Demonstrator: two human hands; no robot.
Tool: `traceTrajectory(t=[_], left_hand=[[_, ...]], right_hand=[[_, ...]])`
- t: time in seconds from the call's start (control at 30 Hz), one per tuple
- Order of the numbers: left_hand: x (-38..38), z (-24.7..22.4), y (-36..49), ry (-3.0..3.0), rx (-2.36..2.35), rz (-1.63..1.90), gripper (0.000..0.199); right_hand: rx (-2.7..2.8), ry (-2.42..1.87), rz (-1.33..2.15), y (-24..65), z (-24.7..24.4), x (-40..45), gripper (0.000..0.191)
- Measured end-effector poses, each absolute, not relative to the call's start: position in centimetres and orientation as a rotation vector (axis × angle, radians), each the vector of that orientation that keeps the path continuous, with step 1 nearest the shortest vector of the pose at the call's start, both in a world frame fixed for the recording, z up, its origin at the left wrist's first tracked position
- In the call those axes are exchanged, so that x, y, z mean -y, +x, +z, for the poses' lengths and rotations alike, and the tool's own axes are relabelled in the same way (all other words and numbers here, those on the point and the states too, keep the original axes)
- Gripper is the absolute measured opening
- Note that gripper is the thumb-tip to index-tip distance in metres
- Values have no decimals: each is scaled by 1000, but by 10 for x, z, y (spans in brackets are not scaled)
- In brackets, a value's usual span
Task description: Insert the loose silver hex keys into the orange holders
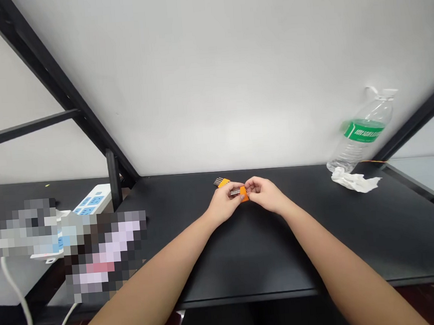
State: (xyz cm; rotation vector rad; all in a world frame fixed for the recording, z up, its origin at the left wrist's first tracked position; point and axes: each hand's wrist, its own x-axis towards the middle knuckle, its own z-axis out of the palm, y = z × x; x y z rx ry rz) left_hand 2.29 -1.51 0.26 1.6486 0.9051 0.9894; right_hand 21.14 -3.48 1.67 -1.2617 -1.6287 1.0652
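Both hands meet over the middle of the black table. My left hand [223, 202] is closed on an orange holder with thin metal rods [244, 194], its fingers pinching from the left. From the right, my right hand [263, 193] touches the same holder with its fingers curled together. Just behind my left hand lies a second orange holder [223, 183], with several thin metal rods sticking out to the upper left. My fingers partly hide both pieces.
On the black table [247, 260], a clear bottle with a green label [364, 130] leans at the back right beside crumpled white tissue [355, 180]. A white power strip [94, 199], cables and blurred items lie left, near a black metal frame [113, 178].
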Motion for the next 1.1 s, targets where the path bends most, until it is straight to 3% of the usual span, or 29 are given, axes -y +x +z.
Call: traceTrajectory(t=[0.2, 0.6, 0.97, 1.1], left_hand=[[12, 0, 24, 1638, -935, 1004, 32], [3, -7, 16, 1640, -1006, 999, 36], [8, -1, 17, 1671, -1018, 978, 35], [13, 2, 20, 1682, -992, 987, 33]], right_hand=[[1570, -1328, 985, 204, 13, 31, 19], [1811, -2136, 524, 293, 28, 17, 17], [1930, -2101, 668, 305, 35, 24, 22], [1875, -1817, 566, 282, 36, 28, 19]])
